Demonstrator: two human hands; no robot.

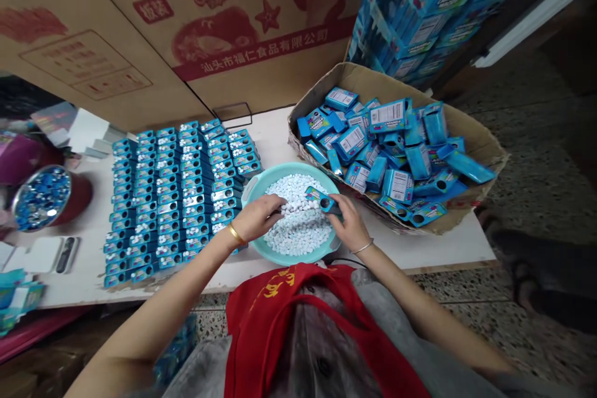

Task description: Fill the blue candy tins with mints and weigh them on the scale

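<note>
My right hand point(346, 221) is closed round a small blue box point(320, 198), held over a teal bowl point(271, 178) full of small white candies point(298, 217). My left hand point(259, 215) rests in the bowl with its fingers pinched together on the white candies. A gold bangle sits on the left wrist and a thin bracelet on the right. To the left of the bowl, several rows of open blue boxes point(177, 189) lie side by side on the white table point(433, 245).
A cardboard carton point(480, 137) heaped with blue boxes stands to the right of the bowl. Large cardboard cartons point(209, 31) wall off the back. A red tub point(49, 198) of blue pieces sits at far left. Stacked blue packs point(429, 6) rise at back right.
</note>
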